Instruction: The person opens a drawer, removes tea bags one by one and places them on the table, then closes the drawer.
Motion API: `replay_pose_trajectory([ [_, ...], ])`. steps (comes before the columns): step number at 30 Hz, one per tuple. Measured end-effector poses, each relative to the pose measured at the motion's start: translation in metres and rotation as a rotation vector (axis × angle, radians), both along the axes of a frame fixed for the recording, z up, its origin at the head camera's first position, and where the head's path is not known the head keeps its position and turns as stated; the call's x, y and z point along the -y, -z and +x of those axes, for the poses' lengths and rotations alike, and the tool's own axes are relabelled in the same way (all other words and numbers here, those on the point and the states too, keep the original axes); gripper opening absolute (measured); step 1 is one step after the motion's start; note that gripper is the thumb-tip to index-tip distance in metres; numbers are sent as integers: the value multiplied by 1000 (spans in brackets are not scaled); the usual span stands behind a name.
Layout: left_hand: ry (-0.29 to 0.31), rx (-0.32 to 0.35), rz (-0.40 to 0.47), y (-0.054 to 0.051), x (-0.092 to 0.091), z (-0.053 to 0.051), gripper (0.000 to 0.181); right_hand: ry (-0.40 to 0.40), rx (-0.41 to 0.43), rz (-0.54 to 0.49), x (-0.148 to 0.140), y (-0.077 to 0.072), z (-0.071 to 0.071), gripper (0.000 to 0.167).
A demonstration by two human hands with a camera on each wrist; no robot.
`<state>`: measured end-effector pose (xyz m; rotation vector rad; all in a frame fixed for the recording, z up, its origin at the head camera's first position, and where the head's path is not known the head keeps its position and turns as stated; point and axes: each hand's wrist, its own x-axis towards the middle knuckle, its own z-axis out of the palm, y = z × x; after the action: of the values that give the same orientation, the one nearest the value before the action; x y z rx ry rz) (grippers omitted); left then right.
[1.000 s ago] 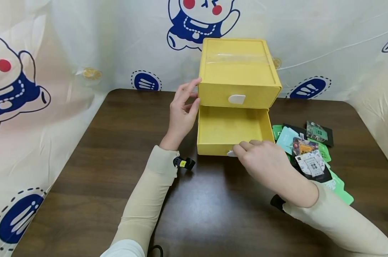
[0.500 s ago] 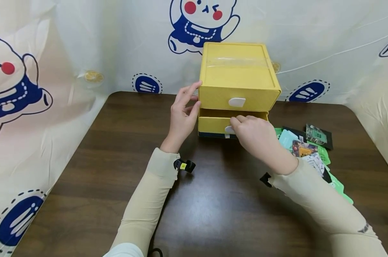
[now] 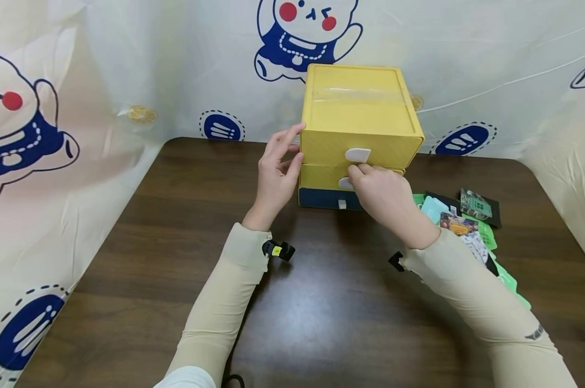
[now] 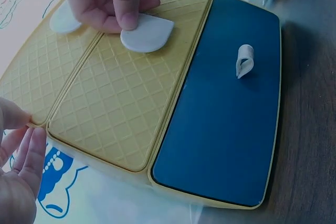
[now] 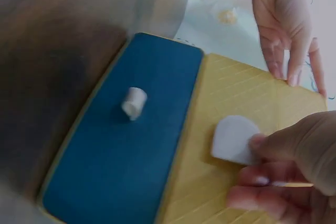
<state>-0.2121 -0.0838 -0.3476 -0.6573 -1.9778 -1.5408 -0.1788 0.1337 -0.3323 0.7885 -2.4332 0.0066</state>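
Observation:
A yellow box (image 3: 360,102) with stacked drawers stands at the back of the table. Its middle drawer (image 3: 317,175) is fully pushed in, and a white handle tab (image 4: 147,38) sticks out of its front. My right hand (image 3: 384,199) holds this tab, thumb on its edge, as the right wrist view also shows. Against the box's left side, my left hand (image 3: 278,175) rests with fairly straight fingertips at the seam below the top drawer. At the bottom lies a dark blue drawer front (image 4: 220,103) with a small pale loop (image 4: 245,61).
Right of the box lies a loose pile of flat packets and cards (image 3: 476,215), green, black and pale blue, partly hidden by my right arm. A printed white curtain (image 3: 176,70) hangs close behind the box. The brown table (image 3: 297,323) stretches in front.
The middle drawer, pulled out one second ago, has slid back into the box with my right hand on its tab. The blue front below has come into view. My left hand stayed in place.

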Motion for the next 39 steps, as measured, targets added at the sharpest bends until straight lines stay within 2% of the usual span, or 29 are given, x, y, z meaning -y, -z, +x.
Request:
replay_pose_trajectory([
  [3,-1,3,-1,1,1,0,46,-83,-65,-18,-6,9,0,16],
  [5,2,0,-4,1,1,0,45,-148,-99,5,-11,15,0,12],
  [9,6,-18,-11,-1,1,-1,45,-231,-58,129,-20,26,-3,8],
  [13,2,-16,-11,-2,1,-1,45,-242,30,239,-22,34,-7,5],
  [23,0,-5,-4,1,2,2,45,-232,219,308,-13,46,-10,16],
  [26,1,-18,-6,1,2,1,45,-242,216,323,-10,48,-11,15],
  [32,11,-30,2,0,1,-1,44,-283,138,356,-5,52,-15,14],
  [39,18,-21,4,1,1,-2,44,-334,168,393,-3,49,-6,16],
])
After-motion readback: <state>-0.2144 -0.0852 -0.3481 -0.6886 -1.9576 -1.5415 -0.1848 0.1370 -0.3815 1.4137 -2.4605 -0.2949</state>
